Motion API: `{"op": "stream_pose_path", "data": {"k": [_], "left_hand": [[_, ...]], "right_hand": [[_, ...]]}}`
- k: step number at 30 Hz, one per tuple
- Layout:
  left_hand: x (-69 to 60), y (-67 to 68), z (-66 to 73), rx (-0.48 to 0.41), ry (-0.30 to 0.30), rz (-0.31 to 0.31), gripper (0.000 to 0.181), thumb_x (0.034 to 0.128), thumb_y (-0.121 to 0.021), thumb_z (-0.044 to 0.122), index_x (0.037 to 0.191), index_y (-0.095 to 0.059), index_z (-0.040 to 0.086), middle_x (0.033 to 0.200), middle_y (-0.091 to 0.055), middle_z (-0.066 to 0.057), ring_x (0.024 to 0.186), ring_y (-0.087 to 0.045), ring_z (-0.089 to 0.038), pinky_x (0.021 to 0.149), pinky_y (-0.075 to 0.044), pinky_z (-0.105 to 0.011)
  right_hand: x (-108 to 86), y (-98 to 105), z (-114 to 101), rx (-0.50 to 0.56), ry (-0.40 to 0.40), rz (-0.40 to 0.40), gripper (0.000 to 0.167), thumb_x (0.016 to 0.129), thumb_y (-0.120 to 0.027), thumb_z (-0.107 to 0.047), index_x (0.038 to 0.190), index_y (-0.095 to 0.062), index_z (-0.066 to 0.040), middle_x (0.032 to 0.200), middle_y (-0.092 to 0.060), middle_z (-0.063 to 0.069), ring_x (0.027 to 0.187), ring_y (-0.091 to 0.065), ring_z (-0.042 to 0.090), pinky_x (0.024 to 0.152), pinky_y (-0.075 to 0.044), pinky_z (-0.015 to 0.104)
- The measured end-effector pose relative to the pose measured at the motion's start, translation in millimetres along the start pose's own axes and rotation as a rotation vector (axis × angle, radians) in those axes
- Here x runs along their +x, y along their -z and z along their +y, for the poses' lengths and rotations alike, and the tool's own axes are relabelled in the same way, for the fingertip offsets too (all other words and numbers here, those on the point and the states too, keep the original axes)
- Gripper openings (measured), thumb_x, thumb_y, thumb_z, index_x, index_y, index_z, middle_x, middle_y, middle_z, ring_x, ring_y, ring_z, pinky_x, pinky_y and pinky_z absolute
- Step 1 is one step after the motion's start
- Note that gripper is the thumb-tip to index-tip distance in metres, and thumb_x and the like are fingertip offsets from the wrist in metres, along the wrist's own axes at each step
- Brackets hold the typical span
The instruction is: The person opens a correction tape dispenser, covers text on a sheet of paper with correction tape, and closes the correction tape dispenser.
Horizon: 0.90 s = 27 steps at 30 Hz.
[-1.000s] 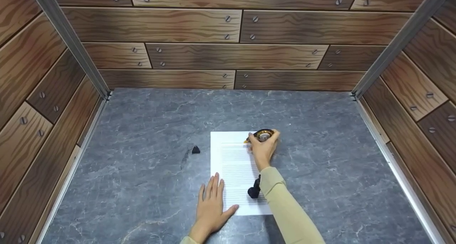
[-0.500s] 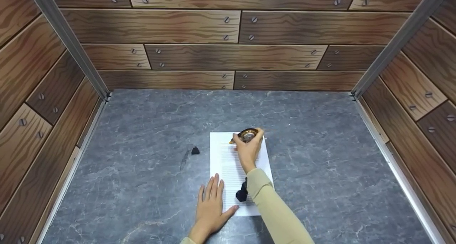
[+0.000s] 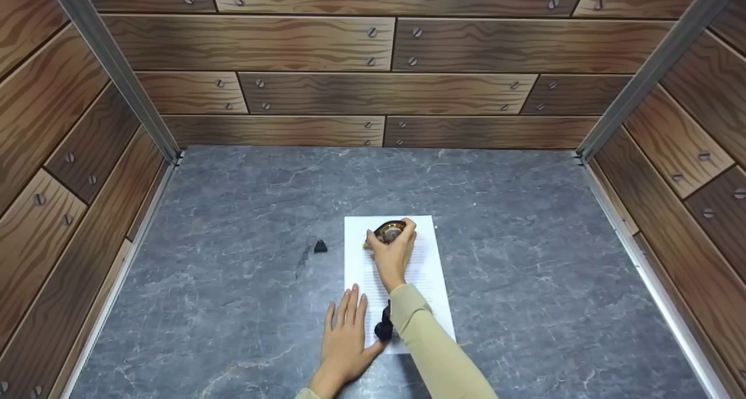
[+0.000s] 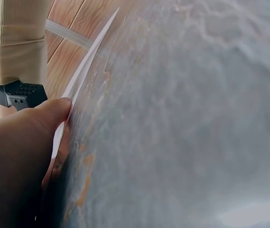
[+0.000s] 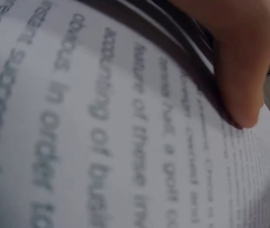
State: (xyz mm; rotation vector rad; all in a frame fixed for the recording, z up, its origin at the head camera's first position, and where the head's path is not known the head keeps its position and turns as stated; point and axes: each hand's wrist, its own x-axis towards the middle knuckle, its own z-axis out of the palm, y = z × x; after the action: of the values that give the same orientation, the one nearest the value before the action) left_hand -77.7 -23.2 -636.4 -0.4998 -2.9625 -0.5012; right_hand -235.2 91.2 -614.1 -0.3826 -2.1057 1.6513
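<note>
A white sheet with printed lines (image 3: 428, 271) lies on the grey marbled surface. Near its top, my right hand (image 3: 394, 253) grips a round dark and amber object (image 3: 389, 231) with an orange tip at its left end. My left hand (image 3: 345, 343) rests flat with its fingers extended over the sheet's lower left edge. In the left wrist view, the thumb (image 4: 54, 111) touches the paper's edge (image 4: 85, 66). The right wrist view shows large print (image 5: 97, 114) close up, with a finger (image 5: 242, 71) against the dark rim of the held object.
A small black triangular piece (image 3: 320, 246) stands on the marbled surface (image 3: 233, 212), left of the sheet. Wood-patterned panels (image 3: 315, 90) rise at the back and both sides, with grey metal posts at the back corners. A black device is worn at the right wrist (image 3: 383, 328).
My right hand has moved left across the upper part of the sheet with the round object, then slightly toward the near side. My left hand has stayed in place.
</note>
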Motion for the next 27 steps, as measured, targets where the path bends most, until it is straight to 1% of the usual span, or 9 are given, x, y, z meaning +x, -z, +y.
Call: {"op": "stream_pose_path", "data": {"k": [1, 5, 8, 12, 16, 21, 27], "left_hand": [[-0.1, 0.0, -0.2, 0.002, 0.000, -0.001, 0.091, 0.0859, -0.057, 0.062, 0.152, -0.037, 0.004, 0.161, -0.025, -0.016, 0.148, -0.022, -0.031, 0.115, -0.019, -0.055], [-0.3, 0.9, -0.6, 0.008, 0.005, -0.012, 0.090, 0.0863, -0.057, 0.062, 0.153, -0.036, 0.004, 0.162, -0.024, -0.016, 0.148, -0.022, -0.030, 0.116, -0.018, -0.055], [-0.4, 1.0, -0.7, 0.014, 0.004, -0.009, 0.090, 0.0863, -0.057, 0.061, 0.153, -0.036, 0.004, 0.162, -0.024, -0.015, 0.148, -0.022, -0.030, 0.116, -0.017, -0.054], [-0.4, 0.2, -0.6, 0.016, -0.001, 0.010, 0.090, 0.0859, -0.057, 0.061, 0.152, -0.037, 0.004, 0.161, -0.026, -0.016, 0.148, -0.023, -0.030, 0.116, -0.018, -0.054], [0.3, 0.0, -0.7, 0.007, 0.005, -0.004, 0.089, 0.0874, -0.055, 0.062, 0.153, -0.036, 0.004, 0.162, -0.025, -0.016, 0.148, -0.022, -0.030, 0.116, -0.017, -0.054], [0.3, 1.0, -1.2, 0.021, 0.018, -0.039, 0.091, 0.0872, -0.055, 0.063, 0.153, -0.035, 0.004, 0.162, -0.022, -0.015, 0.149, -0.021, -0.030, 0.117, -0.017, -0.054], [1.1, 3.5, -0.8, 0.040, 0.011, -0.062, 0.093, 0.0856, -0.057, 0.064, 0.154, -0.034, 0.004, 0.162, -0.022, -0.015, 0.149, -0.021, -0.030, 0.117, -0.019, -0.054]], "right_hand": [[-0.8, -0.4, 0.0, -0.007, 0.002, 0.001, 0.076, 0.078, -0.085, -0.018, 0.136, -0.037, -0.005, 0.124, -0.044, 0.021, 0.106, -0.057, 0.036, 0.053, -0.057, 0.032], [-2.5, -1.5, 0.0, -0.062, 0.029, 0.005, 0.076, 0.079, -0.085, -0.021, 0.137, -0.038, -0.004, 0.125, -0.045, 0.020, 0.110, -0.055, 0.036, 0.064, -0.058, 0.031], [-3.1, -1.9, 0.2, -0.093, 0.042, 0.003, 0.078, 0.079, -0.084, -0.024, 0.138, -0.038, -0.005, 0.126, -0.045, 0.020, 0.113, -0.055, 0.036, 0.079, -0.056, 0.036], [-3.1, -3.1, 0.5, -0.110, 0.060, 0.005, 0.077, 0.078, -0.085, -0.024, 0.138, -0.039, -0.005, 0.126, -0.045, 0.020, 0.113, -0.055, 0.038, 0.091, -0.052, 0.044], [-3.9, -4.7, 1.5, -0.149, 0.101, 0.011, 0.076, 0.078, -0.085, -0.020, 0.137, -0.040, -0.003, 0.124, -0.045, 0.020, 0.112, -0.056, 0.040, 0.092, -0.051, 0.049], [-5.6, -5.6, 1.7, -0.197, 0.148, 0.006, 0.075, 0.077, -0.086, -0.019, 0.135, -0.042, -0.002, 0.119, -0.045, 0.020, 0.109, -0.057, 0.041, 0.091, -0.051, 0.050], [-5.6, -5.1, 1.3, -0.204, 0.159, 0.001, 0.074, 0.079, -0.085, -0.020, 0.135, -0.041, -0.001, 0.120, -0.044, 0.021, 0.109, -0.057, 0.043, 0.091, -0.051, 0.051]]}}
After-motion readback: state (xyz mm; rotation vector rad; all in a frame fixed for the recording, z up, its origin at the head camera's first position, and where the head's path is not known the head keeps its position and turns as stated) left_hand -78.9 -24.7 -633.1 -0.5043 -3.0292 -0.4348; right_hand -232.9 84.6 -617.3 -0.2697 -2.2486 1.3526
